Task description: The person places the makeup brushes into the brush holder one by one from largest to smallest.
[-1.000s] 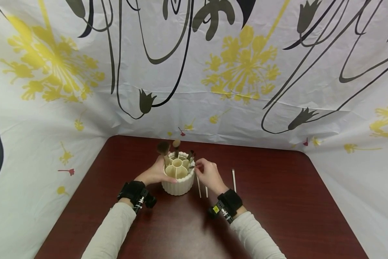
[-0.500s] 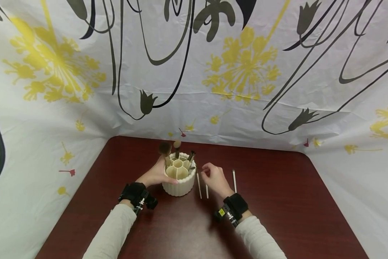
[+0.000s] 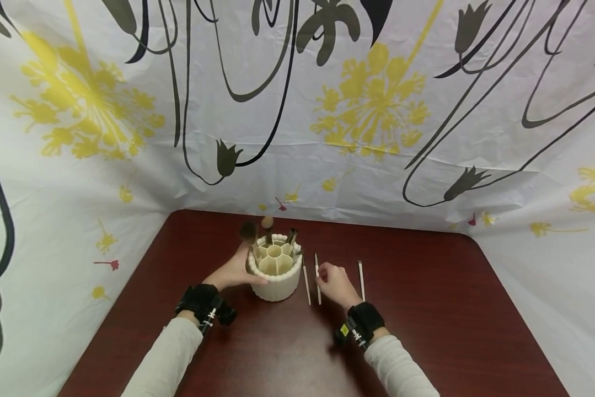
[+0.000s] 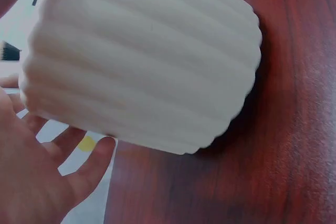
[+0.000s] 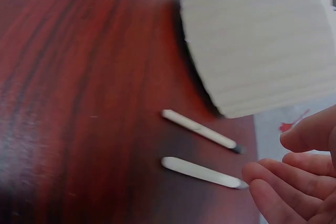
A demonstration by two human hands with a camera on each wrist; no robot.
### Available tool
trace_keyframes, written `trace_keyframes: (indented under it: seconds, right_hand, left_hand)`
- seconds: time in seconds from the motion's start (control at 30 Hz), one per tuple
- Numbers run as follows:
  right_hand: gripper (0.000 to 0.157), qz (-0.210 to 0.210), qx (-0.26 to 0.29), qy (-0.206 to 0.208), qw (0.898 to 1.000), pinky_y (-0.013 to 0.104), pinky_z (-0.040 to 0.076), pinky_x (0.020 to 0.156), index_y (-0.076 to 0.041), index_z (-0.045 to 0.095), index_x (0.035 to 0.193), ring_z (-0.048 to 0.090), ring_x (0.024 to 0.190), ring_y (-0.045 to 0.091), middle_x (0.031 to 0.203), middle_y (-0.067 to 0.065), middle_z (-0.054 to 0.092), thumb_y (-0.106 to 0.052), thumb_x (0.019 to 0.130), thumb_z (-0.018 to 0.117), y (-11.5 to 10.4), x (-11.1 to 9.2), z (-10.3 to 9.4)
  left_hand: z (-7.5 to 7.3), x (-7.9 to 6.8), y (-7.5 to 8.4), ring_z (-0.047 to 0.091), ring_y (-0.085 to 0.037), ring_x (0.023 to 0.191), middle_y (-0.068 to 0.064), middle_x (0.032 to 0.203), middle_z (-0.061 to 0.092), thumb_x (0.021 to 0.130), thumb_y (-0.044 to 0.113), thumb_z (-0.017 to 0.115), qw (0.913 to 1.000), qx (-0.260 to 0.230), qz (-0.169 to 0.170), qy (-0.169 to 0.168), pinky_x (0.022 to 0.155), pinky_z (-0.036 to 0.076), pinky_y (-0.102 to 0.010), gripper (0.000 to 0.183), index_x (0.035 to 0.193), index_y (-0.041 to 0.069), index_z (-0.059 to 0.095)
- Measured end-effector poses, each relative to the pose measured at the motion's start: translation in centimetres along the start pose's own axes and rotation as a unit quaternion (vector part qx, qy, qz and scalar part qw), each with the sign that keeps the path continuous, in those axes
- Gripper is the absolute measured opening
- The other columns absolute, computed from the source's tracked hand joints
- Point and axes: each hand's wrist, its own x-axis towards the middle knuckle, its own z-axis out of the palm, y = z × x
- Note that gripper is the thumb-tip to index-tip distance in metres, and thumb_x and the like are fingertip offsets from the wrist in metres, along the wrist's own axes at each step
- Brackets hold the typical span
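Brush holder (image 3: 279,288) sits between the hands (image 3: 231,272), touching the left.

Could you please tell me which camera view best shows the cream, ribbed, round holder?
The head view, since it shows the cream, ribbed, round holder from above, with its compartments and the dark and tan brushes inside. Both wrist views show mainly its side wall, close but cropped.
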Motion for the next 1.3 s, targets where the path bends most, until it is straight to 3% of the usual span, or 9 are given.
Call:
trace_keyframes:
  seconds: [0.17, 0.47, 0.67, 0.77, 0.97, 1.13, 1.3]
  right_hand:
    - [0.017, 0.011, -0.024, -0.005, 1.000, 0.030, 0.048, 0.057, 0.005, 0.061, 0.094, 0.061, 0.071, 0.021, 0.082, 0.013, 0.064, -0.002, 0.079, 0.062, 0.6, 0.0, 1.1]
    - [0.010, 0.031, -0.080, 0.013, 0.996, 0.024, 0.035, 0.047, 0.001, 0.058, 0.083, 0.042, 0.050, 0.011, 0.059, 0.001, 0.047, -0.007, 0.079, 0.065, 1.6, -0.2, 2.2]
    - [0.012, 0.047, -0.104, 0.010, 0.993, 0.024, 0.035, 0.046, -0.004, 0.057, 0.076, 0.044, 0.050, 0.010, 0.060, 0.000, 0.047, -0.009, 0.079, 0.066, 1.8, -0.1, 2.5]
    - [0.012, 0.053, -0.103, 0.007, 0.993, 0.024, 0.036, 0.046, -0.004, 0.057, 0.074, 0.044, 0.050, 0.011, 0.060, 0.001, 0.048, -0.009, 0.079, 0.067, 1.7, -0.1, 2.5]
    - [0.014, 0.061, -0.091, 0.001, 0.994, 0.023, 0.034, 0.044, -0.006, 0.056, 0.070, 0.044, 0.047, 0.011, 0.058, 0.001, 0.048, -0.009, 0.079, 0.067, 1.6, -0.1, 2.7]
    - [0.018, 0.067, -0.083, -0.001, 0.994, 0.022, 0.033, 0.043, -0.007, 0.054, 0.066, 0.043, 0.043, 0.010, 0.054, 0.000, 0.046, -0.008, 0.079, 0.067, 1.9, 0.0, 2.8]
    - [0.030, 0.068, -0.075, 0.000, 0.995, 0.021, 0.028, 0.041, -0.011, 0.045, 0.057, 0.037, 0.039, 0.008, 0.048, -0.003, 0.039, -0.006, 0.079, 0.066, 1.9, 0.2, 2.8]
  left_hand:
    - [-0.3, -0.4, -0.5, 0.011, -0.041, 0.133, -0.029, 0.143, 0.007, 0.061, 0.034, 0.083, 0.9994, 0.021, -0.012, 0.024, 0.104, 0.018, -0.056, 0.117, 0.142, -0.003, 0.006]
    - [0.1, -0.7, -0.9, 0.034, -0.037, 0.116, -0.022, 0.120, 0.027, 0.059, 0.026, 0.085, 0.9988, 0.007, -0.025, 0.042, 0.098, 0.028, -0.051, 0.097, 0.127, -0.003, 0.023]
    - [0.1, -0.4, -0.7, 0.030, -0.039, 0.120, -0.023, 0.123, 0.019, 0.057, 0.029, 0.086, 0.9986, 0.006, -0.030, 0.044, 0.100, 0.025, -0.054, 0.103, 0.128, -0.004, 0.020]
    - [0.2, 0.0, -0.4, 0.031, -0.039, 0.120, -0.026, 0.128, 0.022, 0.057, 0.027, 0.087, 0.9988, -0.010, -0.027, 0.039, 0.100, 0.025, -0.054, 0.109, 0.130, -0.006, 0.013]
    - [0.5, 0.4, 0.8, 0.040, -0.036, 0.120, -0.024, 0.131, 0.041, 0.062, 0.015, 0.083, 0.9993, -0.033, -0.015, 0.002, 0.098, 0.034, -0.049, 0.098, 0.137, -0.006, 0.024]
    - [0.4, 0.1, 2.7, 0.032, -0.038, 0.127, -0.027, 0.139, 0.032, 0.065, 0.008, 0.080, 0.9986, -0.051, -0.009, -0.010, 0.100, 0.031, -0.050, 0.099, 0.141, -0.007, 0.017]
    - [0.2, -0.1, 3.2, 0.025, -0.038, 0.130, -0.028, 0.143, 0.022, 0.067, 0.007, 0.079, 0.9988, -0.043, -0.012, -0.020, 0.102, 0.028, -0.050, 0.104, 0.142, -0.007, 0.008]
